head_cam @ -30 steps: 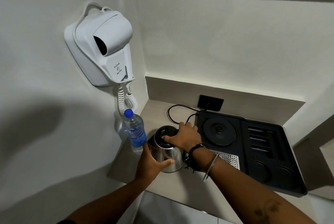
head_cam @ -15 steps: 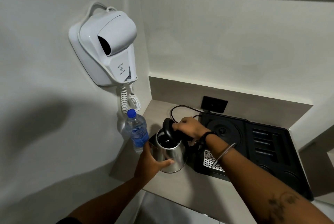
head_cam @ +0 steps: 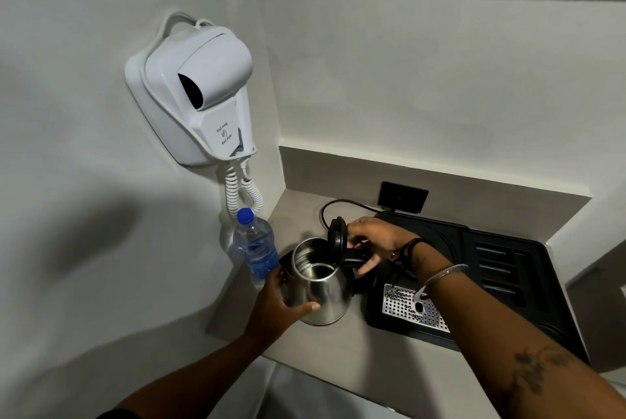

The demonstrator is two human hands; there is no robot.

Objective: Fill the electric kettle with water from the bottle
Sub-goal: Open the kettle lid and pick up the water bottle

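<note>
Kettle (head_cam: 321, 286) sat on the counter (head_cam: 338, 351) just left of the black tray (head_cam: 508, 266), left hand (head_cam: 277, 303) wrapped around its steel body, right hand (head_cam: 369, 242) by the handle with fingers on the lid (head_cam: 338, 234), which stood flipped up and left the mouth open and apparently dry inside. Bottle (head_cam: 254, 246) stood capped just beyond the left hand, touching or nearly touching the kettle. Risks as I judged them: both hands were occupied, so letting go to uncap could drop the lid shut or knock the bottle over, and a sloppy pour could splash toward the cord (head_cam: 342, 203) and wall socket (head_cam: 403, 197) behind.
</note>
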